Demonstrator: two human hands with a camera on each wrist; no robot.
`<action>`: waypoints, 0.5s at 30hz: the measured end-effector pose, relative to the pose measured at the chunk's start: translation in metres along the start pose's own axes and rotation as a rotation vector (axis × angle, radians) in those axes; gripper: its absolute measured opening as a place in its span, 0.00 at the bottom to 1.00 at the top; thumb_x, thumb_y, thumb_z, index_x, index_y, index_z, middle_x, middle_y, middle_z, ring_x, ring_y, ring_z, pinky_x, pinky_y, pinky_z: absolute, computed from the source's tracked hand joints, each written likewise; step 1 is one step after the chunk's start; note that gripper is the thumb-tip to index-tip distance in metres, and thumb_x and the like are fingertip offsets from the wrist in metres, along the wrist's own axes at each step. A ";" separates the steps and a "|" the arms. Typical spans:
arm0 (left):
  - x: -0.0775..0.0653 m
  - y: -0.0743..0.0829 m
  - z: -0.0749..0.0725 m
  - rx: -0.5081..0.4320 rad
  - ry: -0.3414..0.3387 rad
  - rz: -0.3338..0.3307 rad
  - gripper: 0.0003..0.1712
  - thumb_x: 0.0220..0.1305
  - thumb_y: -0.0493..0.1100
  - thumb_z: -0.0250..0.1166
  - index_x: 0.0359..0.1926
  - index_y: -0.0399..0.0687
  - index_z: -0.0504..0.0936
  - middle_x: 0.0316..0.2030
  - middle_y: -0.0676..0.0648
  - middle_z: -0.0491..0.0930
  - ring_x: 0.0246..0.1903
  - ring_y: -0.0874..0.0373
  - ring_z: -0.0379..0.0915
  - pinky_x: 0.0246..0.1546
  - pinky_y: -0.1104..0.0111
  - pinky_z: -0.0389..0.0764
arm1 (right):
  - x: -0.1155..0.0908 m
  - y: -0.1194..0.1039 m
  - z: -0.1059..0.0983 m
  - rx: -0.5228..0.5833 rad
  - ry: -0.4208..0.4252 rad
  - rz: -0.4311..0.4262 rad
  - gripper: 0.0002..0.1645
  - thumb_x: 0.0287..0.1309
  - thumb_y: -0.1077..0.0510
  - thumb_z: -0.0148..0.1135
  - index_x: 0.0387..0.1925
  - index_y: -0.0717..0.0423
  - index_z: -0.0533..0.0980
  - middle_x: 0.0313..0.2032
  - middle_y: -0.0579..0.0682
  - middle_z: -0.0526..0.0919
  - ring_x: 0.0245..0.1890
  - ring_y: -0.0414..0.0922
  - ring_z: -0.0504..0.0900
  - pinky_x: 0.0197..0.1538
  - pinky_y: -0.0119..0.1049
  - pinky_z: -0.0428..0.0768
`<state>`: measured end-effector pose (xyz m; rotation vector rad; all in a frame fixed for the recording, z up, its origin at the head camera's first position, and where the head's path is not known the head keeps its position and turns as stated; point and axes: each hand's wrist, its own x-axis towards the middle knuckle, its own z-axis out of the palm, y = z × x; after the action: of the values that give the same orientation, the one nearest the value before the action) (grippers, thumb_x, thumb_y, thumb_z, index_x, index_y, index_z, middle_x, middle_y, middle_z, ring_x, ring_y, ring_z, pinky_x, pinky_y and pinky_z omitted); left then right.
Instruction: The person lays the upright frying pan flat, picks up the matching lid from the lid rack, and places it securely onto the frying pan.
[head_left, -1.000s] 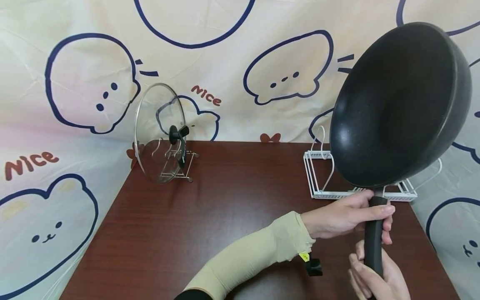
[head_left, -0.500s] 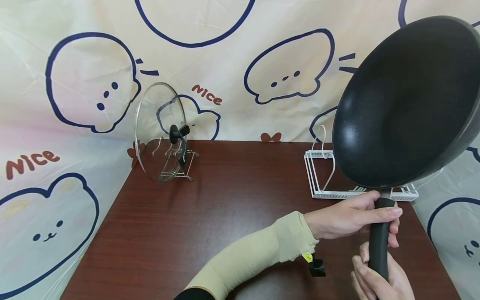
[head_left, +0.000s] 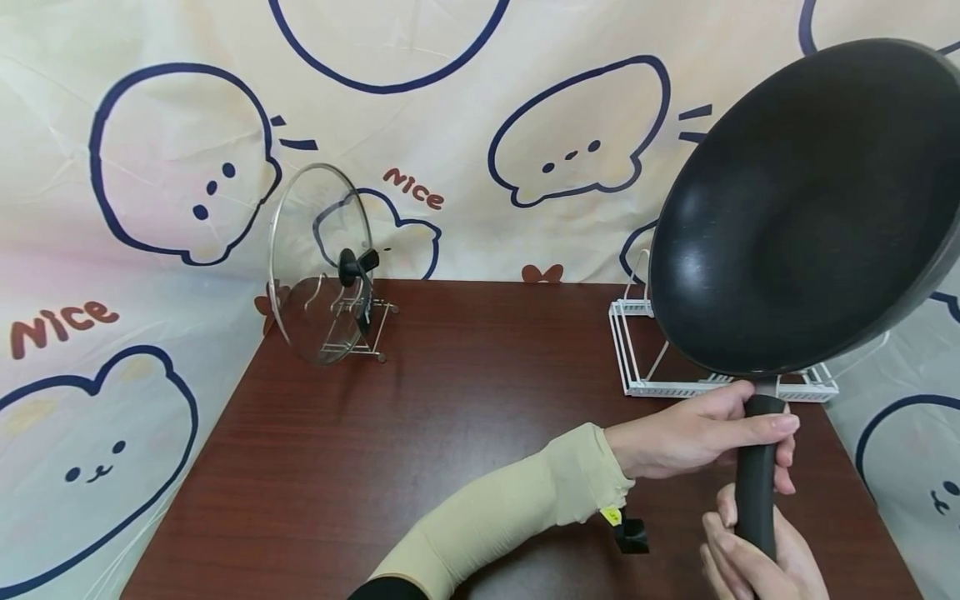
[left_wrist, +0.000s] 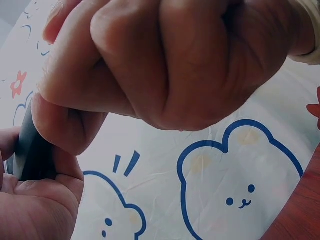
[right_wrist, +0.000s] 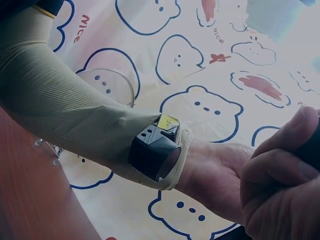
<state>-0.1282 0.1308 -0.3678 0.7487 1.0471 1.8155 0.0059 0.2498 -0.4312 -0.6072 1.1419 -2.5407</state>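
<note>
Black pan point(head_left: 806, 217) | likely stiff, front-heavy | your left hand point(head_left: 701, 435) grips the upper handle point(head_left: 756, 475), your right hand point(head_left: 772, 557) its lower end | best held there, two-handed

Counter point(head_left: 322, 483): dark reddish-brown, wood-grained; soft sheen near its middle. Cloth backdrop point(head_left: 450, 125): printed, hanging behind the counter's far edge and along both its sides; faint creases at upper left. Ground colour cream at centre, pinkish then pale bluish-white at left. Print: animal outlines point(head_left: 97, 473) in thick navy line with dot eyes, "Nice" lettering point(head_left: 63, 325) in red-brown, and a small red-brown bow point(head_left: 542, 273) at the counter's far edge. Light: even across the head view; upper right corner of the right wrist view washed out bright.
</note>
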 end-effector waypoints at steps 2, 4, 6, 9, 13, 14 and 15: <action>-0.002 0.001 0.000 0.013 0.017 -0.011 0.09 0.81 0.30 0.44 0.56 0.34 0.63 0.32 0.44 0.76 0.33 0.39 0.82 0.46 0.71 0.86 | 0.003 0.001 0.001 0.017 -0.042 -0.020 0.37 0.67 0.79 0.11 0.52 0.53 0.66 0.20 0.57 0.54 0.10 0.51 0.50 0.11 0.41 0.48; -0.003 0.002 0.000 0.013 0.039 -0.026 0.09 0.81 0.30 0.44 0.56 0.37 0.64 0.32 0.44 0.76 0.37 0.31 0.81 0.46 0.71 0.86 | 0.005 0.001 0.003 0.023 -0.078 -0.041 0.36 0.65 0.80 0.11 0.52 0.55 0.65 0.20 0.57 0.54 0.10 0.51 0.51 0.11 0.40 0.49; -0.005 0.003 0.000 0.020 0.043 -0.021 0.09 0.81 0.29 0.44 0.57 0.36 0.63 0.33 0.44 0.76 0.42 0.24 0.76 0.47 0.71 0.86 | 0.007 0.001 0.005 0.018 -0.092 -0.052 0.36 0.64 0.81 0.11 0.52 0.56 0.65 0.19 0.56 0.55 0.10 0.51 0.51 0.11 0.39 0.50; -0.007 0.004 0.000 0.023 0.043 -0.012 0.09 0.81 0.29 0.44 0.57 0.35 0.63 0.33 0.44 0.76 0.43 0.22 0.74 0.47 0.71 0.86 | 0.008 0.002 0.007 0.019 -0.091 -0.056 0.35 0.64 0.80 0.11 0.52 0.56 0.65 0.19 0.56 0.55 0.10 0.50 0.51 0.11 0.38 0.50; -0.009 0.004 0.000 0.020 0.046 -0.002 0.09 0.81 0.29 0.43 0.57 0.33 0.63 0.34 0.44 0.76 0.46 0.20 0.72 0.46 0.71 0.86 | 0.010 0.003 0.008 0.025 -0.098 -0.061 0.36 0.64 0.81 0.10 0.52 0.57 0.64 0.19 0.56 0.54 0.10 0.50 0.51 0.11 0.38 0.50; -0.010 0.004 0.000 0.019 0.048 0.001 0.09 0.81 0.29 0.43 0.57 0.33 0.63 0.34 0.44 0.76 0.46 0.19 0.71 0.46 0.71 0.86 | 0.010 0.003 0.008 0.026 -0.107 -0.064 0.36 0.64 0.81 0.10 0.52 0.57 0.64 0.19 0.56 0.54 0.10 0.50 0.50 0.11 0.38 0.50; -0.010 0.004 -0.001 0.018 0.050 0.003 0.09 0.81 0.29 0.44 0.57 0.33 0.63 0.34 0.43 0.76 0.47 0.18 0.70 0.47 0.71 0.86 | 0.011 0.004 0.008 0.025 -0.116 -0.069 0.36 0.63 0.81 0.10 0.52 0.57 0.64 0.19 0.56 0.54 0.10 0.49 0.50 0.11 0.38 0.50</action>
<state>-0.1260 0.1201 -0.3655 0.7196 1.0965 1.8380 0.0002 0.2376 -0.4266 -0.7897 1.0647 -2.5354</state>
